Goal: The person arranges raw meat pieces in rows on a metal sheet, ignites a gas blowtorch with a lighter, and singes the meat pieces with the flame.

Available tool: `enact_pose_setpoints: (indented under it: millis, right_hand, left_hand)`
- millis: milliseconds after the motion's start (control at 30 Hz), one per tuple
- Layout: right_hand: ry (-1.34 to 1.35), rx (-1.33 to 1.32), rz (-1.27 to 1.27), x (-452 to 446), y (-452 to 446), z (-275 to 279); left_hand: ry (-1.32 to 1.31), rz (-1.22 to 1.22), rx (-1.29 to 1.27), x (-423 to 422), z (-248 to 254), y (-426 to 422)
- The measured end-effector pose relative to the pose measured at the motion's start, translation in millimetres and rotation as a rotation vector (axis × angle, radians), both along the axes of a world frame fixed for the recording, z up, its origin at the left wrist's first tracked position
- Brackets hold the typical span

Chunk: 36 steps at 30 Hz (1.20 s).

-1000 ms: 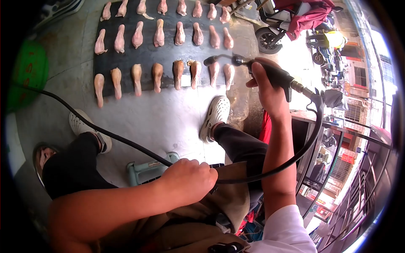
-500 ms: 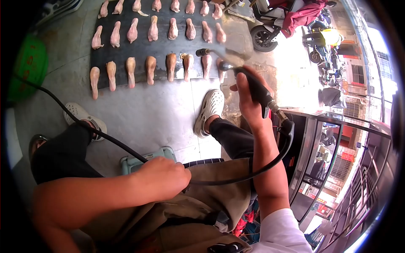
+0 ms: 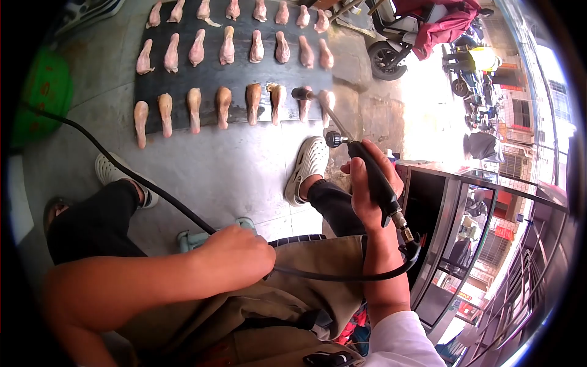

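Observation:
My right hand [image 3: 372, 199] is wrapped round the black handle of a gas torch [image 3: 380, 180]. The torch's nozzle sits over the second raw chicken drumstick [image 3: 304, 112] from the right in the near row; I cannot make out a flame. Closed on the black hose [image 3: 336, 278] by my lap is my left hand [image 3: 237, 255]. Three rows of drumsticks lie on a dark sheet [image 3: 238, 73] on the floor. Near-row drumsticks at left and middle, such as this browned drumstick [image 3: 224, 107], look darker than the pale, pinkish far rows.
My shoes, one being a pale clog [image 3: 307, 168], stand between me and the sheet. A small greenish stool [image 3: 246, 223] is below me, and a green container [image 3: 52, 92] stands at left. At right are a parked scooter [image 3: 388, 58] and a glass-fronted metal cabinet [image 3: 449, 232].
The torch and my right hand have come down toward me, bringing the nozzle from above the near row onto the second drumstick from the right. My left hand keeps its hold on the hose.

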State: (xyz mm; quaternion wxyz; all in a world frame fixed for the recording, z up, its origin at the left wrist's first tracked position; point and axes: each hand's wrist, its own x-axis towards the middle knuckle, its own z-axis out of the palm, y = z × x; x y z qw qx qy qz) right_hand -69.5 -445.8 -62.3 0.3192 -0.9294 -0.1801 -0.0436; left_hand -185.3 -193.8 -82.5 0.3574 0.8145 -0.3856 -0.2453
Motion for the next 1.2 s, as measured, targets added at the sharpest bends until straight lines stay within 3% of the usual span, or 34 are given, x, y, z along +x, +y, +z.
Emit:
enact_pose_setpoints:
  millis: [200,500,600,833,1200]
  right_hand:
    - [-0.014,0.077,0.010,-3,-3,-11]
    - [-0.061,0.002,0.129,-7,-10,-16]
    - [-0.012,-0.129,0.186,-10,-15,-12]
    - [-0.140,-0.079,0.261,-12,-16,-18]
    - [-0.091,-0.101,0.303,-15,-19,-15]
  left_hand:
    - [0.016,-0.019,0.025,-2,0,0]
    - [0.055,-0.026,0.052,1,1,1]
    - [0.059,-0.027,0.073,-1,0,1]
    - [0.098,-0.038,0.104,-1,-2,-2]
    - [0.090,-0.049,0.095,3,-5,-5]
